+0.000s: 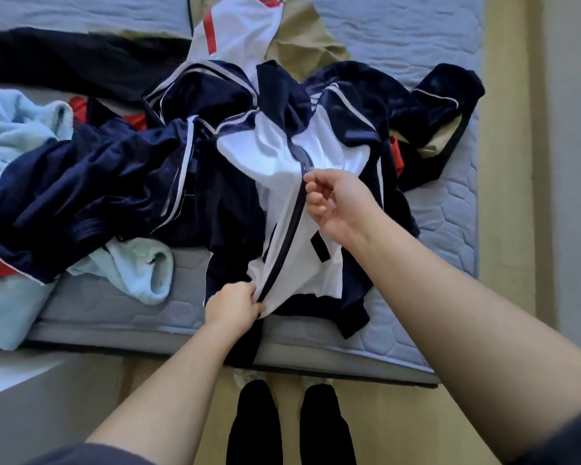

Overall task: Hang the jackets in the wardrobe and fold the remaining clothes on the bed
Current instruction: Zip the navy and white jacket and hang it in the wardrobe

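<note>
Lying spread on the grey quilted bed (433, 317), navy and white zip-front track jacket (319, 152), left hand (233, 305) pinching its bottom hem, right hand (337, 203) fingers gripping the zipper pull (307, 169), pale blue fleece (21, 135) crumpled alongside.

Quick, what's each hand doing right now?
Left hand: closed, gripping the jacket at its bottom hem.
Right hand: closed, pinching the zipper pull.

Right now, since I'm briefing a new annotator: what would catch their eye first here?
A navy and white jacket lies spread on the mattress, mid-frame. The right hand pinches its zip pull while the left hand grips the hem at the near edge. A light blue fleece lies heaped at left.
</note>
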The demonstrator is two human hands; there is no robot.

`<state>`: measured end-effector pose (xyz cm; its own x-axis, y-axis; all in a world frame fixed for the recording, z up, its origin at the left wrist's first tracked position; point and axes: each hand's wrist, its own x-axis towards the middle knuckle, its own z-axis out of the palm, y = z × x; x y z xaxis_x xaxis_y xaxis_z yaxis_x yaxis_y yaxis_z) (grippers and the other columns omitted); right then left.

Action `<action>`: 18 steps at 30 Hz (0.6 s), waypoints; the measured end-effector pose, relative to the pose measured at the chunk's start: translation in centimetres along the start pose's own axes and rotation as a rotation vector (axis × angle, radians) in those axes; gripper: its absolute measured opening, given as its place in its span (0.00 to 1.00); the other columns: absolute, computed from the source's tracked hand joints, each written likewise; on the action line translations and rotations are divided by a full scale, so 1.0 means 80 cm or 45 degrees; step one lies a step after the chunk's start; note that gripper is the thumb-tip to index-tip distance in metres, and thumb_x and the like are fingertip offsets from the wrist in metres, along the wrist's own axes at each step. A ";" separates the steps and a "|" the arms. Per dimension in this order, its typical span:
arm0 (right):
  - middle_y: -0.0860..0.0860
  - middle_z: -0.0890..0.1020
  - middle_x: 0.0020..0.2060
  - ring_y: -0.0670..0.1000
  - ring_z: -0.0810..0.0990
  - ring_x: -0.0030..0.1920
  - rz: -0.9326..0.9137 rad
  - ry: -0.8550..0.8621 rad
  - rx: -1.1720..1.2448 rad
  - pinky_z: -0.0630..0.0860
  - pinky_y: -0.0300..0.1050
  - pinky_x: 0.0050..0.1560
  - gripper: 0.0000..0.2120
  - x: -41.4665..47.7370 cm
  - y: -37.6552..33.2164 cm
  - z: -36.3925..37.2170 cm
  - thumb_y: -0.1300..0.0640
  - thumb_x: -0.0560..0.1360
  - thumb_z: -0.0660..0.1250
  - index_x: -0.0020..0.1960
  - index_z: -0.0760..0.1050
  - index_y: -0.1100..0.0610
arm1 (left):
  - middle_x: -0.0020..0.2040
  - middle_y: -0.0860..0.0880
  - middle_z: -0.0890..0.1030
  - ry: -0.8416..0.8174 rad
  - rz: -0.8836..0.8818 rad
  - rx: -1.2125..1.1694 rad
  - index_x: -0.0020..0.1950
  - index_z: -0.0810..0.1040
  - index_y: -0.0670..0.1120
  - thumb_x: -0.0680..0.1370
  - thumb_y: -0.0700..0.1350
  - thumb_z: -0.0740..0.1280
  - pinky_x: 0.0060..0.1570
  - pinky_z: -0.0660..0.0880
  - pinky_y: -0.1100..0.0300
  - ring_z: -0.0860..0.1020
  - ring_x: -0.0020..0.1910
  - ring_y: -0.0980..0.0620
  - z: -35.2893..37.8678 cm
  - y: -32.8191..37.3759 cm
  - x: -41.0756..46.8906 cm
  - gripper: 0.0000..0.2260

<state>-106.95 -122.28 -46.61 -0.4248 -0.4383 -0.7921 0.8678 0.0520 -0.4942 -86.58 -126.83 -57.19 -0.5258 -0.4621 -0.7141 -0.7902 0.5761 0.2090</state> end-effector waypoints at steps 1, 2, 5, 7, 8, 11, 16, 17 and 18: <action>0.50 0.73 0.25 0.43 0.68 0.21 0.004 -0.023 -0.048 0.62 0.33 0.19 0.08 -0.001 -0.001 0.001 0.66 0.75 0.60 0.38 0.73 0.61 | 0.47 0.45 0.80 -0.030 -0.029 -0.035 0.41 0.73 0.47 0.74 0.51 0.67 0.43 0.73 0.56 0.78 0.48 0.43 -0.001 -0.001 0.000 0.09; 0.50 0.74 0.25 0.43 0.68 0.21 0.010 -0.045 -0.091 0.62 0.33 0.19 0.08 -0.001 0.000 0.002 0.66 0.76 0.60 0.38 0.74 0.61 | 0.46 0.46 0.80 -0.032 -0.032 -0.072 0.41 0.72 0.48 0.74 0.51 0.68 0.42 0.74 0.56 0.79 0.47 0.43 -0.005 0.003 0.002 0.09; 0.49 0.74 0.25 0.43 0.68 0.21 0.016 -0.078 -0.136 0.63 0.33 0.20 0.09 -0.002 0.000 0.003 0.65 0.76 0.60 0.38 0.74 0.61 | 0.44 0.51 0.80 0.105 0.083 -0.315 0.42 0.73 0.51 0.73 0.52 0.69 0.41 0.74 0.57 0.78 0.44 0.48 -0.034 0.034 0.015 0.08; 0.50 0.74 0.26 0.44 0.69 0.21 0.013 -0.076 -0.135 0.63 0.33 0.20 0.09 -0.003 -0.001 0.003 0.65 0.76 0.60 0.39 0.74 0.61 | 0.43 0.55 0.80 0.224 0.206 -0.507 0.43 0.75 0.52 0.73 0.52 0.70 0.43 0.75 0.57 0.79 0.44 0.52 -0.062 0.060 0.025 0.06; 0.50 0.73 0.26 0.44 0.69 0.21 0.013 -0.075 -0.136 0.63 0.33 0.20 0.09 -0.004 0.000 0.003 0.65 0.76 0.60 0.39 0.73 0.61 | 0.43 0.56 0.80 0.282 0.258 -0.587 0.44 0.77 0.52 0.73 0.52 0.70 0.44 0.76 0.56 0.79 0.44 0.54 -0.076 0.071 0.028 0.05; 0.51 0.73 0.27 0.44 0.68 0.20 0.017 -0.082 -0.126 0.63 0.33 0.20 0.09 -0.006 0.006 0.002 0.65 0.77 0.59 0.39 0.73 0.62 | 0.44 0.57 0.79 0.467 0.340 -0.673 0.48 0.76 0.51 0.73 0.54 0.69 0.42 0.75 0.56 0.78 0.44 0.55 -0.106 0.093 0.033 0.10; 0.50 0.73 0.26 0.44 0.68 0.20 0.019 -0.081 -0.120 0.63 0.33 0.19 0.09 -0.007 0.010 -0.002 0.65 0.76 0.60 0.39 0.74 0.62 | 0.42 0.57 0.79 0.655 0.355 -0.613 0.46 0.76 0.51 0.75 0.51 0.68 0.40 0.76 0.54 0.78 0.41 0.55 -0.111 0.092 0.037 0.05; 0.50 0.73 0.26 0.44 0.68 0.20 0.019 -0.081 -0.121 0.63 0.34 0.19 0.09 -0.008 0.010 -0.003 0.64 0.76 0.60 0.39 0.74 0.62 | 0.42 0.56 0.80 0.659 0.366 -0.598 0.45 0.77 0.51 0.75 0.50 0.68 0.41 0.76 0.53 0.78 0.41 0.55 -0.107 0.089 0.038 0.04; 0.50 0.74 0.26 0.44 0.68 0.20 0.018 -0.082 -0.121 0.63 0.34 0.20 0.09 -0.008 0.011 -0.004 0.64 0.77 0.60 0.39 0.74 0.62 | 0.43 0.56 0.80 0.666 0.375 -0.593 0.46 0.78 0.50 0.75 0.50 0.68 0.43 0.76 0.52 0.78 0.41 0.55 -0.103 0.085 0.038 0.04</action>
<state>-106.01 -121.65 -46.68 -0.3927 -0.4933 -0.7761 0.8438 0.1423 -0.5174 -96.20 -129.89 -52.42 -0.7245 -0.6598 -0.1994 -0.5845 0.4348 0.6850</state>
